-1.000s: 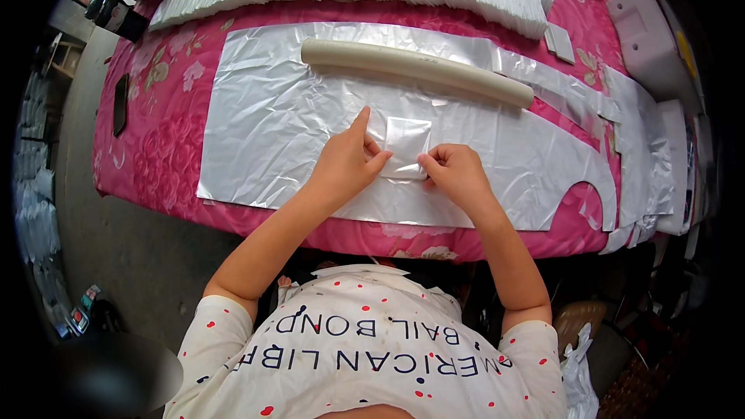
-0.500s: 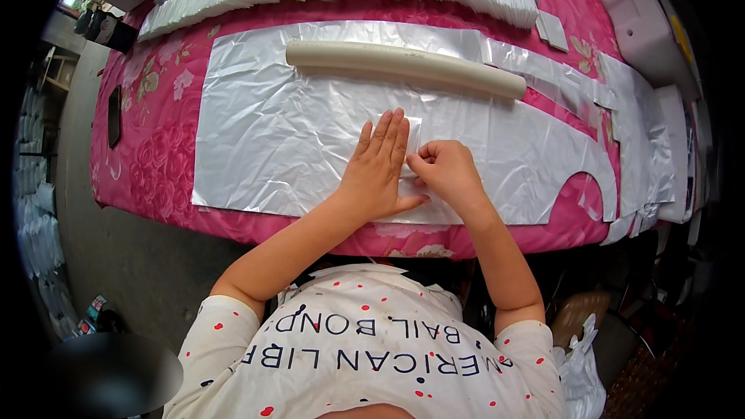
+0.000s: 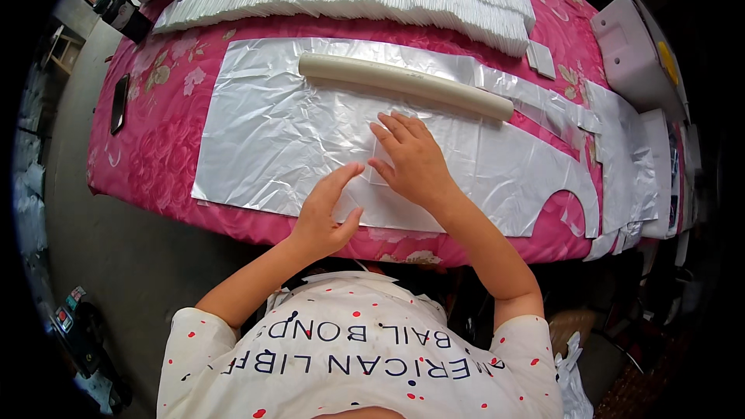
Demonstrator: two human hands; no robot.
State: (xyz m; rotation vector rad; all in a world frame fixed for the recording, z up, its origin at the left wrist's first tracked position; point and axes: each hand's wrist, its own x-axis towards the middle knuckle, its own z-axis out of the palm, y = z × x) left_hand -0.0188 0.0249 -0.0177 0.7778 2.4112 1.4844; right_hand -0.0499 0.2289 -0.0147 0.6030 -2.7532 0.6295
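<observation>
A wide, creased sheet of silvery white plastic film (image 3: pixel 272 140) lies spread over the table, with a rounded cutout toward its right end. My right hand (image 3: pixel 415 159) rests on it with fingers spread, over a small squarish white piece (image 3: pixel 382 171) whose edges are faint and partly hidden. My left hand (image 3: pixel 324 213) is just left of that piece and nearer me. Its thumb and fingers are apart, and nothing shows between them. Beyond my hands a long pale tube (image 3: pixel 403 84) lies across the film, touching neither hand.
The pink flowered tablecloth (image 3: pixel 167 136) shows around the film. Dense rows of folded white pieces (image 3: pixel 349 4) stand along the far side, with a small white stack (image 3: pixel 541 60) beside them. A dark phone (image 3: pixel 119 104) lies at left. White boxes (image 3: pixel 632 46) stand at right.
My left hand has lifted from its flat press and moved left and nearer me. My right hand has opened from a pinch and moved left onto the small piece. The view has shifted slightly.
</observation>
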